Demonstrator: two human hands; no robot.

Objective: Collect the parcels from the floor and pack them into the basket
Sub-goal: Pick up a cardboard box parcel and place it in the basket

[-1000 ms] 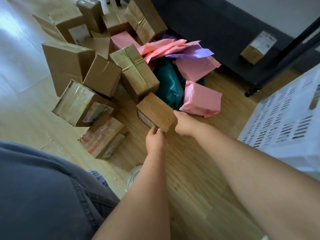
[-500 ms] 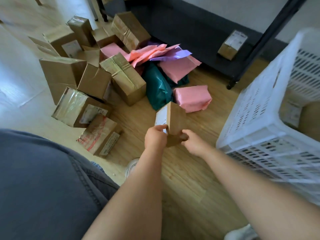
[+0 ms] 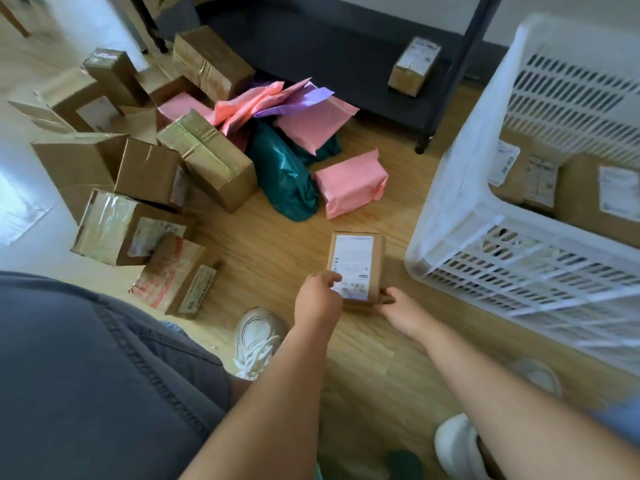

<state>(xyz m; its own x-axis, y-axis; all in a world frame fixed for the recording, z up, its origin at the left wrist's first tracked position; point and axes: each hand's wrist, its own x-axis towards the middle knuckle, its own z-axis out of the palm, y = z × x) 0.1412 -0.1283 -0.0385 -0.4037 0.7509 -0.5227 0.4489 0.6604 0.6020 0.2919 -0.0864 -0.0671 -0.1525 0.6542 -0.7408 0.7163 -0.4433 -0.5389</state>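
A small brown cardboard box with a white label facing up is held above the wooden floor by both hands. My left hand grips its near left corner, thumb on the label. My right hand grips its near right corner from below. The white slotted plastic basket stands just to the right, with two or three brown boxes inside. A pile of brown boxes, pink mailers and a dark green bag lies on the floor at the upper left.
A dark low shelf with a black upright post runs along the back and carries one small box. My white shoes stand near the hands. My grey trouser leg fills the lower left.
Both hands lifted the small box off the pile, turned it label up and carried it right and nearer, toward the basket. The view swung right, so more of the basket shows.
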